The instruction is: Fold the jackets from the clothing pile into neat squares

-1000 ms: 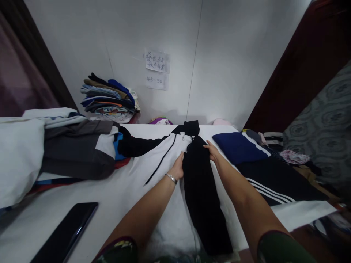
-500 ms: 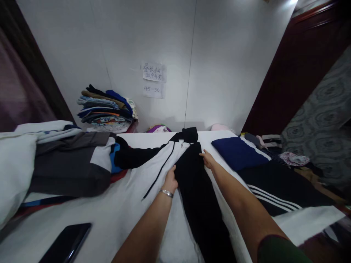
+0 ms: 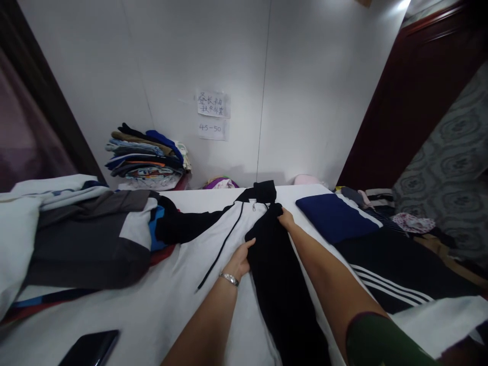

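Observation:
A white jacket [image 3: 213, 254] with a black hood and black sleeves lies spread on the table, its zip pull and dark drawstring near the neck. One black sleeve [image 3: 274, 274] runs down over the body towards me. My left hand [image 3: 240, 259], wearing a metal bracelet, is closed at this sleeve's left edge, thumb on top and the other fingers partly hidden beneath the cloth. At the shoulder end, my right hand [image 3: 286, 218] pinches the bunched black fabric. The other sleeve [image 3: 190, 223] stretches left, to the grey clothes.
Grey and white garments [image 3: 91, 239] are heaped on the left. A phone [image 3: 89, 348] lies at the front left. Folded clothes [image 3: 147, 155] are stacked by the wall. On the right are a navy folded garment [image 3: 331, 216] and a black striped one [image 3: 404, 264].
The right hand has closed on the shoulder fabric, which is now bunched and slightly raised. The left hand has stayed at the sleeve's edge with its thumb stretched further over. The view has tilted slightly up.

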`<state>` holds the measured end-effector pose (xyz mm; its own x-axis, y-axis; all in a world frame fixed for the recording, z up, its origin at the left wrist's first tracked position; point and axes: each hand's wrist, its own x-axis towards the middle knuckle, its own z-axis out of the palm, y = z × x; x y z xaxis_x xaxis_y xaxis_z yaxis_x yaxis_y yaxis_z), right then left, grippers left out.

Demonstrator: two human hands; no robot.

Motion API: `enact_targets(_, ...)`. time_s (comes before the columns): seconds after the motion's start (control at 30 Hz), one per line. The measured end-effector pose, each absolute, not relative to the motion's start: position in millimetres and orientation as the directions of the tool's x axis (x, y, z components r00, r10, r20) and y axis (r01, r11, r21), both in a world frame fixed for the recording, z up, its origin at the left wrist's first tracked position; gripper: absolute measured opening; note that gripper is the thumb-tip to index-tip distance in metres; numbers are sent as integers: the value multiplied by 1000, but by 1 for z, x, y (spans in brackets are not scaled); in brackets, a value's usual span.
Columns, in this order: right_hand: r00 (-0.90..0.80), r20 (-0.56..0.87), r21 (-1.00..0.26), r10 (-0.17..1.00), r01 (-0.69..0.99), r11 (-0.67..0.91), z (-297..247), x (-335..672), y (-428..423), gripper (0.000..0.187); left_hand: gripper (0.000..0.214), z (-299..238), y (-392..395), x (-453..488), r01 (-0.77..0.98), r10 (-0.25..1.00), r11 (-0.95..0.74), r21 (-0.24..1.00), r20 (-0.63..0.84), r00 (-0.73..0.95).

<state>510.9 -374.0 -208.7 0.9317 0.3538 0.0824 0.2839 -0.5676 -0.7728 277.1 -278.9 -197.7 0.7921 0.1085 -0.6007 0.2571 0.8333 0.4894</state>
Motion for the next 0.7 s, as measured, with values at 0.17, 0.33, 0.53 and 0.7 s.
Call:
enact_targets(0.17,925,105,-693,366,332,-640,-204,491,-383,62,19,-196,-280,280,254,157,831,495,-646,747)
enact_targets(0.33,713,53,-442,699,645,-624,-209,448,-392,60,24,-193,-284,280,226,177,828,513,-622,763)
enact_targets(0.53,699,-95,-410,709,621,-668,-198,405,-403,60,22,-187,-289,276,184,241,790,585,-572,784)
enact_targets(0.7,573,-99,-446,813,705,-551,-194,349,-456,61,14,-183,-296,268,202,287,727,656,-558,779)
